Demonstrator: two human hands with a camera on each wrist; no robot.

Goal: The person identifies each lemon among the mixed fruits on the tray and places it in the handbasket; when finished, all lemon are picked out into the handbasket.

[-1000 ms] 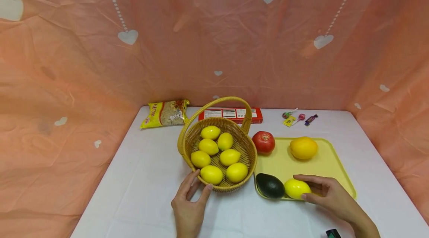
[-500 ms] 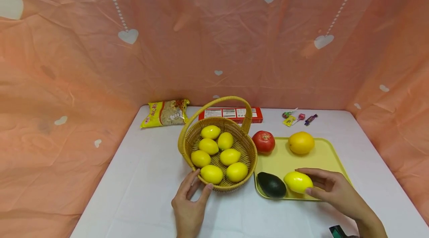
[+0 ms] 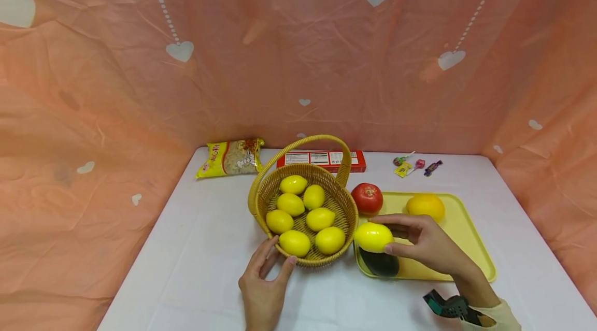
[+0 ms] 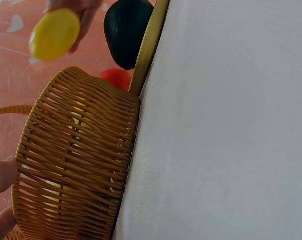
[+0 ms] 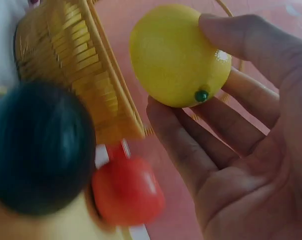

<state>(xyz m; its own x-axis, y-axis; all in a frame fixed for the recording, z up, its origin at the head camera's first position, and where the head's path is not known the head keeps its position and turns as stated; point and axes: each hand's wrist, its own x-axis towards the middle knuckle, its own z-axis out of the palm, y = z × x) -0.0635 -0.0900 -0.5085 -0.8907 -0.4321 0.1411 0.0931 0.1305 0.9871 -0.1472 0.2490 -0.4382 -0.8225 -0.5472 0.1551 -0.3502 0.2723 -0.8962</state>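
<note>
The lemon (image 3: pixel 373 236) was in the lower middle of the head view, held up in the fingertips of the right hand (image 3: pixel 426 244), just above the dark avocado (image 3: pixel 380 262) on the yellow tray (image 3: pixel 466 248). It looked small, light, smooth and maybe slippery, so a grip around its fat middle seemed best. The left hand (image 3: pixel 263 282) pinched the near rim of the basket (image 3: pixel 346 201), left of the lemon, with six lemons inside. The basket's rim and tall handle (image 3: pixel 298 145) could get in the way. A tomato (image 3: pixel 367 198) sat nearby.
</note>
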